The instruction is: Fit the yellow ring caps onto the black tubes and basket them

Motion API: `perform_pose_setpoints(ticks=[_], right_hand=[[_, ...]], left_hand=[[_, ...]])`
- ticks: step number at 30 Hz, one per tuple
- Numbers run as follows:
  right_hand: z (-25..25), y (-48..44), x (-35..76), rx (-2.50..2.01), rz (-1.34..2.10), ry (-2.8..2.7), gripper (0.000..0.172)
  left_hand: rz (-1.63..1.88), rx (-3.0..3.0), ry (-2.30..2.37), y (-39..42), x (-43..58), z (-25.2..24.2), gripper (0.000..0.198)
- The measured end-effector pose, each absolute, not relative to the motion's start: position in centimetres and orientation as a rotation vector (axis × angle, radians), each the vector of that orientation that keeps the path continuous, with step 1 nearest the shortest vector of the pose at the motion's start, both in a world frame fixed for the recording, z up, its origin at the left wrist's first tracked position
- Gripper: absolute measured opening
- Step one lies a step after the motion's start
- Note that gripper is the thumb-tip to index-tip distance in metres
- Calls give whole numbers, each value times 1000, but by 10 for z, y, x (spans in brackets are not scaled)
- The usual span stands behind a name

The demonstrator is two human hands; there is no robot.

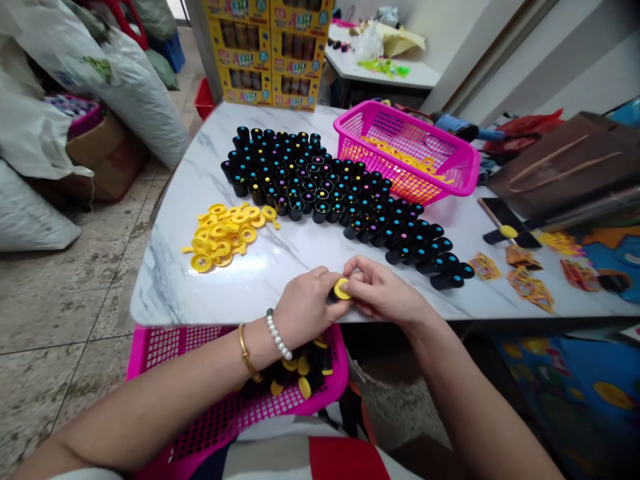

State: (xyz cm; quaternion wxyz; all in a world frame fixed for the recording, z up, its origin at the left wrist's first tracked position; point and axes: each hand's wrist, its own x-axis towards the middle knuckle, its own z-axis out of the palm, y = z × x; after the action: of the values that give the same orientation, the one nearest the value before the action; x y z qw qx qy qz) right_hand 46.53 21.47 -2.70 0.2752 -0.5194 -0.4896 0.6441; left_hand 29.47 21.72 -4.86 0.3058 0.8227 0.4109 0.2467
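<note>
Near the table's front edge, my left hand (311, 300) is closed around a small black cup with a yellow cap (342, 289) on top. My right hand (381, 291) presses its thumb on that yellow cap, with the other fingers curled beside it. Beyond my hands stand many black cups (320, 180) in a broad slanting band, each showing a small coloured dot. Left of them lies a loose pile of yellow ring-shaped caps (220, 237). Below my left forearm, a pink basket (342, 373) on my lap side holds black cups with yellow caps, partly hidden by the arm.
A second pink basket (467, 167) with yellow pieces stands at the back of the white table (295, 260). Stacked yellow boxes (270, 57) rise behind. Small packets (531, 288) and a dark phone-like slab lie at the right. White sacks (145, 93) stand on the left floor.
</note>
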Motion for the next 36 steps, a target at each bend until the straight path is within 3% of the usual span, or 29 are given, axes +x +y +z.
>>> perform_pose_setpoints(ticks=[5,8,13,16,19,23,29,32,36], right_hand=[[-20,189,455,-1411,1642,-1395,23],[-31,154,442,-1373,1754,-1344,22],[-64,116,420,-1429,1772,-1351,26],[-64,118,415,-1424,1610,-1424,23],[-51,129,417,-1414,1451,-1459,21],[-36,135,419,-1414,1352,-1488,21],[-36,133,426,-1421,1263,-1630,20],[-38,141,431,-1469,1066,-1694,18],[-39,166,439,-1489,497,-1817,13]], left_hand=[[578,2157,1061,205,286,-38,11],[447,2124,983,180,268,-38,15],[159,2119,880,157,240,-38,46],[172,2248,949,183,231,-24,30],[398,2479,1332,231,226,-11,27],[239,2630,1713,285,223,-11,27],[91,2707,1619,268,230,-32,31],[152,2758,1373,242,238,-38,40],[403,2600,1058,232,245,-38,37]])
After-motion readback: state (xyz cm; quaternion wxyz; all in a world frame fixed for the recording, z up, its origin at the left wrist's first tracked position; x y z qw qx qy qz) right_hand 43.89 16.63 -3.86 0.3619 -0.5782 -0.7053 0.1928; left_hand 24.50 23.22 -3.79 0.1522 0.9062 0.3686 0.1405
